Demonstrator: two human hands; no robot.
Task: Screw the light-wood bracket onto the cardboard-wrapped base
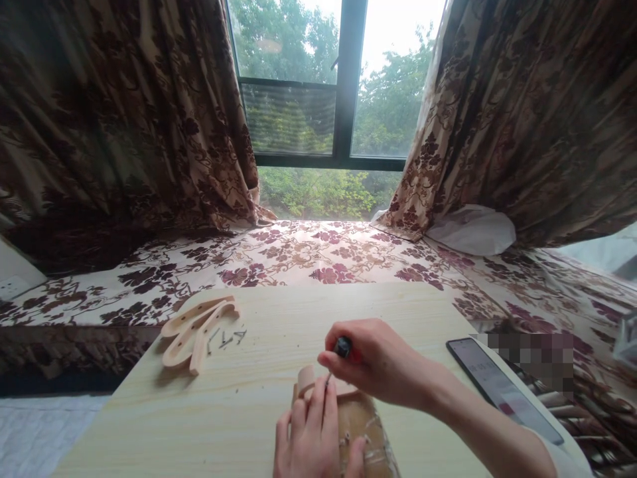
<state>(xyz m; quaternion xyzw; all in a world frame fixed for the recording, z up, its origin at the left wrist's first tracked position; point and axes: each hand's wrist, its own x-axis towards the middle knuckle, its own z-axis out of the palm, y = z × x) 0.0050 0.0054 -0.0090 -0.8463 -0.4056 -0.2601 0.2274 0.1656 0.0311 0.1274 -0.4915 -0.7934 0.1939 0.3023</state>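
Observation:
My right hand (365,358) is closed round the dark handle of a screwdriver (342,346), whose thin shaft points down at a pale wooden piece (306,378). Below it my left hand (313,431) lies with its fingers stretched over that wooden piece and a brown block (365,435), pressing on them beside the screwdriver tip. The block has whitish marks on its surface. My fingers partly cover where the shaft meets the wood.
On the pale table (269,411), curved wooden pieces (199,332) with holes lie at the left, beside several screws (226,340). A phone (502,388) rests along the right edge. Behind are a flowered window seat (318,255), curtains and a window.

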